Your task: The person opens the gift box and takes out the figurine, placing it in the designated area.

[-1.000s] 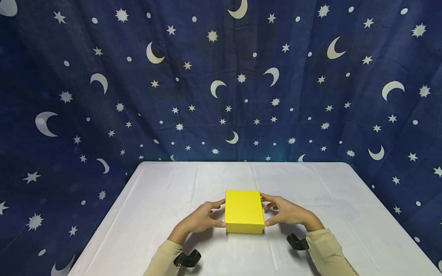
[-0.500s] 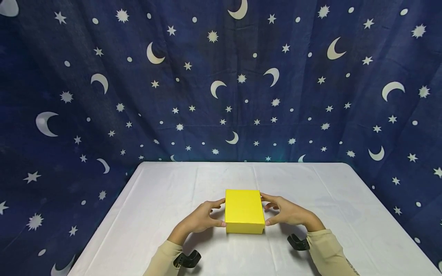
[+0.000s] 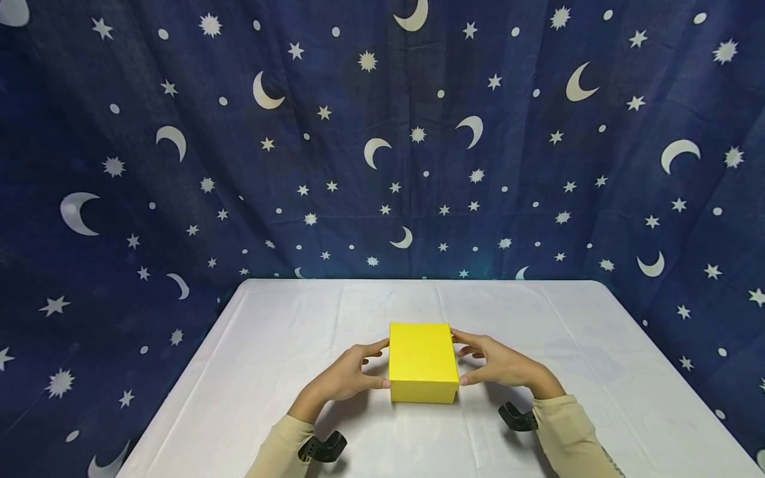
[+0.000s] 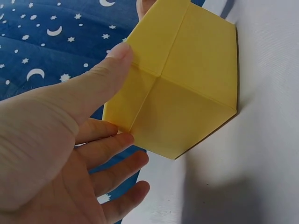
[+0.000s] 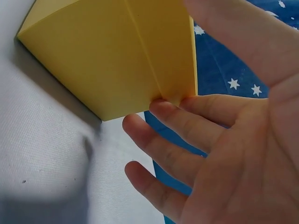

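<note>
A yellow box stands on the white-covered table, and its yellow lid (image 3: 422, 352) is raised part way, still around the top of the box base (image 4: 187, 107). My left hand (image 3: 345, 377) holds the lid's left side, thumb near the front corner and fingertips toward the back. On the other side, my right hand (image 3: 504, 362) grips the lid the same way. In the right wrist view the lid's lower edge runs as a line across the box wall (image 5: 93, 60); the index and middle fingertips touch the lid band, with the other two fingers spread away. The box's inside is hidden.
The white tablecloth (image 3: 287, 325) covers the table around the box. Behind it hangs a dark blue curtain (image 3: 335, 166) with moons and stars. Black wrist straps (image 3: 323, 447) sit at both sleeve cuffs.
Both hands have lifted the lid slightly, so the box looks taller and more of the base's walls shows. The base has stayed in place.
</note>
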`<state>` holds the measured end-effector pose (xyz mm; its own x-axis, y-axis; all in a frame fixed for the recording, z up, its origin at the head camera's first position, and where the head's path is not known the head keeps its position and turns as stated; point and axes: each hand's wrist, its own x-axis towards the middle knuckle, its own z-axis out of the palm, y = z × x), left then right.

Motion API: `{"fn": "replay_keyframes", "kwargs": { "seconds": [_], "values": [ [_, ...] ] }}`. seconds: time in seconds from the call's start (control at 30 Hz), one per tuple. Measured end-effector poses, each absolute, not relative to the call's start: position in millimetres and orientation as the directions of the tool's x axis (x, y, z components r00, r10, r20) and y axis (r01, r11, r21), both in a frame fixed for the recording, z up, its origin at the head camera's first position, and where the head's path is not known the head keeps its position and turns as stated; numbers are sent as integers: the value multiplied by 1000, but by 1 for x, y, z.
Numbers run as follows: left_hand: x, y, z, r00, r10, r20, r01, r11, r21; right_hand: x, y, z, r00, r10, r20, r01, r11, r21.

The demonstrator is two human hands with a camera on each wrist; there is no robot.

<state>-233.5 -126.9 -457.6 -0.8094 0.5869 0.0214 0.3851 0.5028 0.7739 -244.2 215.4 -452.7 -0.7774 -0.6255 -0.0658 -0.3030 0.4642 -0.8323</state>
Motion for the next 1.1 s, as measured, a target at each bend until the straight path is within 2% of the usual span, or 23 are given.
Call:
{"fn": "replay_keyframes", "kwargs": {
  "seconds": [0.8,1.1],
  "values": [
    [-230,-130,-450,-812,581,47,373,456,808,-241,215,-445,-800,-600,-18,-317,447,-836],
    [-228,-131,-443,-815,572,95,396,429,812,-240,214,-443,-805,-593,7,-331,440,-835]
  ]
}}
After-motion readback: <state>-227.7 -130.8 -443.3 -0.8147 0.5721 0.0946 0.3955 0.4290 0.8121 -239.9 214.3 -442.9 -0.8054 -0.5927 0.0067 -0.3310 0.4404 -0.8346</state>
